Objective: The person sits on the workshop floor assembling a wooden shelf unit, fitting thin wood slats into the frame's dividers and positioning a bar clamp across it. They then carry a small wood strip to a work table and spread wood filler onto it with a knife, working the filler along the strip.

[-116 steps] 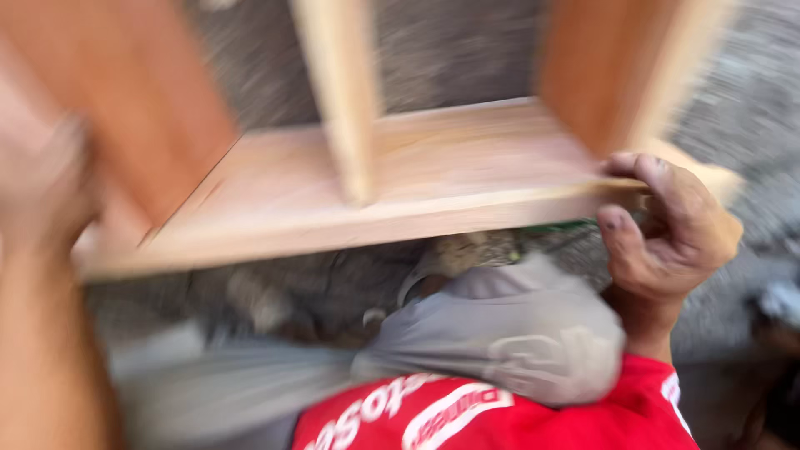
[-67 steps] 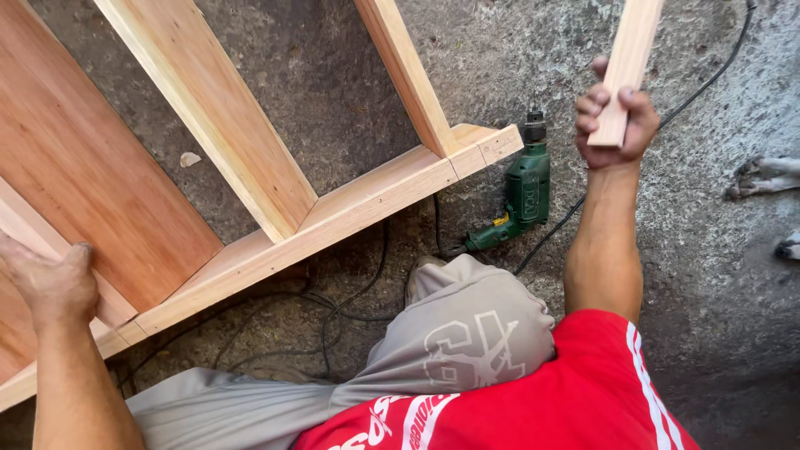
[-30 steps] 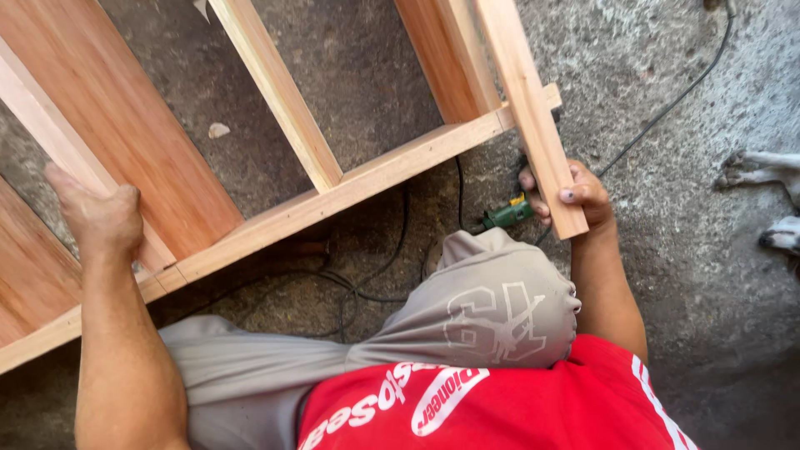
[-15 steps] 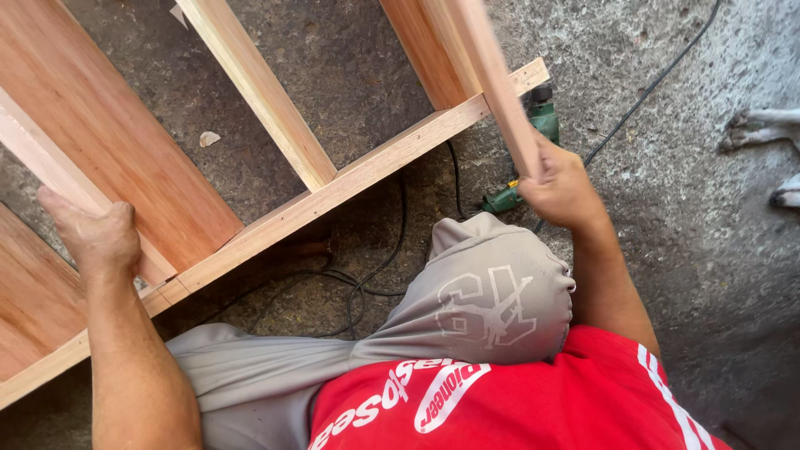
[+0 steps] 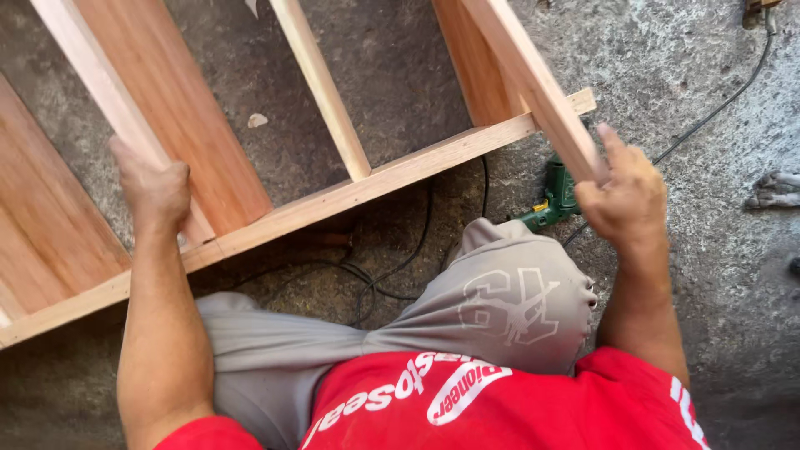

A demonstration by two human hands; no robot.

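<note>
My left hand (image 5: 154, 187) is closed around a slat of the wooden frame (image 5: 350, 187), which lies tilted over the concrete floor (image 5: 667, 75). My right hand (image 5: 625, 196) grips the end of a loose wooden strip (image 5: 533, 83) laid against the frame's corner, fingers wrapped on it, with a green drill (image 5: 550, 196) just below.

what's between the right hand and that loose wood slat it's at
Nothing visible. The right hand is already on the lower end of the loose slat, its grip around the end; the green drill lies on the floor underneath.
</note>
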